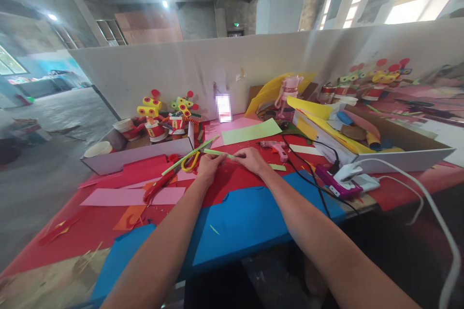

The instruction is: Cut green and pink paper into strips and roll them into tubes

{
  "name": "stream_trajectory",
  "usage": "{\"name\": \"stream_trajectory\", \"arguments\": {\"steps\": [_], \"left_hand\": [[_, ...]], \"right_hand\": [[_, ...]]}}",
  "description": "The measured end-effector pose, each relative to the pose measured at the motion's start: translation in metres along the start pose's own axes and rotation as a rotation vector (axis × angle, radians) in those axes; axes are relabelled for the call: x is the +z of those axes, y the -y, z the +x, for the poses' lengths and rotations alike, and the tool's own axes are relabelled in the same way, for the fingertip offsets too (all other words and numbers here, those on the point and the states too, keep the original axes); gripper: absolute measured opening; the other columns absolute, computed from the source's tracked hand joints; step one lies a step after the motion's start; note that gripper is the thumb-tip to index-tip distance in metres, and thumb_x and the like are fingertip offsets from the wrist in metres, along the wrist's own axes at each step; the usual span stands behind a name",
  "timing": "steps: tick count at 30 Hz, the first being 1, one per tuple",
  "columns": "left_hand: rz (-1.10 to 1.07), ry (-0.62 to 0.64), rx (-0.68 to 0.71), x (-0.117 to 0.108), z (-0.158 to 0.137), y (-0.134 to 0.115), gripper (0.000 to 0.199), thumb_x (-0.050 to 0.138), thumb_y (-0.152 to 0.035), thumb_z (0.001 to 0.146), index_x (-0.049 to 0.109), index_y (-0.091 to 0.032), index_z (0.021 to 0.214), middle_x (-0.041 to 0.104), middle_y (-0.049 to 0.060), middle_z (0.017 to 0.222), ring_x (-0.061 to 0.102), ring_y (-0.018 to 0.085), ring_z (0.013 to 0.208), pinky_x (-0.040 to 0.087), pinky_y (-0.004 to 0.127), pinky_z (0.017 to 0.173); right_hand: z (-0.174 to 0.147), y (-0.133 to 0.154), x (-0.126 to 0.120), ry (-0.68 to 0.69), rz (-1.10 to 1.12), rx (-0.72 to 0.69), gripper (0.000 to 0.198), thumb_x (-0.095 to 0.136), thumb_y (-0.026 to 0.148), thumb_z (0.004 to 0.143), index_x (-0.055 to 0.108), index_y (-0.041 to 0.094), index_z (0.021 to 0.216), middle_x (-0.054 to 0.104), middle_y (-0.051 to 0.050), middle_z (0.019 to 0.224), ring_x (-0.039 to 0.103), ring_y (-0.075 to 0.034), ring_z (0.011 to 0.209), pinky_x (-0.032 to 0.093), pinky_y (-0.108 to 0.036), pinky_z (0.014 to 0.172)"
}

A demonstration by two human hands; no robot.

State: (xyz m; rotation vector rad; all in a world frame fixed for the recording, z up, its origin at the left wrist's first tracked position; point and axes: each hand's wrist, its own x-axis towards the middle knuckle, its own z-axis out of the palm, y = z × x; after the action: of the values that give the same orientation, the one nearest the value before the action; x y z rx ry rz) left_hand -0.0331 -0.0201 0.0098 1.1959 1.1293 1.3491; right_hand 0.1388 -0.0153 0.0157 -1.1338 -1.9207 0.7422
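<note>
Between my hands a narrow strip of light green paper (216, 152) is stretched over the red-covered table. My left hand (209, 164) pinches it near its middle, with one end poking out to the left. At the right end, my right hand (249, 160) closes its fingers on the same strip. Yellow-handled scissors (190, 162) lie just left of my left hand, beside another long green strip (174, 166). A wide light green sheet (252, 132) lies beyond my hands. To the right of my right hand rests a pink glue gun (274, 148).
Paper-cup figures (154, 125) stand in a box (141, 158) at left. A lit phone (224, 107) leans against the white partition (166, 70). At right are a box of craft materials (402, 164), a purple power strip (335, 181) and cables. Blue paper (250, 219) covers the near edge.
</note>
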Motion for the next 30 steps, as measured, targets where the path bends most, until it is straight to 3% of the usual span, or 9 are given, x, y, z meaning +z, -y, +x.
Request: {"name": "stream_trajectory", "arguments": {"steps": [7,13,23,30], "left_hand": [[0.020,0.005,0.000,-0.0001,-0.0001,0.0001,0.034,0.083,-0.041,0.053,0.065,-0.013,0.052,0.058,0.001,0.048,0.045,0.008,0.046,0.033,0.022,0.046],[0.010,0.007,0.022,0.0020,-0.0012,0.0007,0.034,0.083,-0.043,0.052,0.065,-0.013,0.052,0.058,0.001,0.049,0.046,0.009,0.048,0.035,0.022,0.047],[0.038,0.001,0.043,0.0006,0.0002,0.0024,0.032,0.082,-0.040,0.054,0.065,-0.014,0.050,0.057,0.000,0.049,0.046,0.009,0.049,0.035,0.023,0.049],[0.050,-0.014,0.058,-0.0003,0.0000,-0.0007,0.031,0.082,-0.040,0.053,0.065,-0.014,0.052,0.058,0.001,0.049,0.046,0.010,0.050,0.035,0.023,0.050]], "right_hand": [[-0.0004,-0.0011,0.0000,0.001,-0.033,-0.023,0.032,0.061,0.040,0.083,0.076,0.014,0.071,0.067,-0.002,0.059,0.056,-0.014,0.059,0.033,-0.023,0.053],[-0.0003,-0.0025,0.0005,-0.015,-0.024,-0.021,0.042,0.060,0.049,0.082,0.074,0.013,0.067,0.066,-0.003,0.058,0.055,-0.014,0.058,0.033,-0.023,0.053],[0.0014,-0.0025,0.0041,-0.034,-0.020,-0.010,0.018,0.064,0.028,0.082,0.078,0.017,0.081,0.075,-0.004,0.078,0.065,-0.019,0.072,0.041,-0.023,0.061],[0.0005,-0.0011,0.0012,-0.038,-0.020,0.006,0.019,0.065,0.031,0.082,0.078,0.018,0.083,0.076,-0.005,0.078,0.066,-0.020,0.074,0.041,-0.024,0.059]]}}
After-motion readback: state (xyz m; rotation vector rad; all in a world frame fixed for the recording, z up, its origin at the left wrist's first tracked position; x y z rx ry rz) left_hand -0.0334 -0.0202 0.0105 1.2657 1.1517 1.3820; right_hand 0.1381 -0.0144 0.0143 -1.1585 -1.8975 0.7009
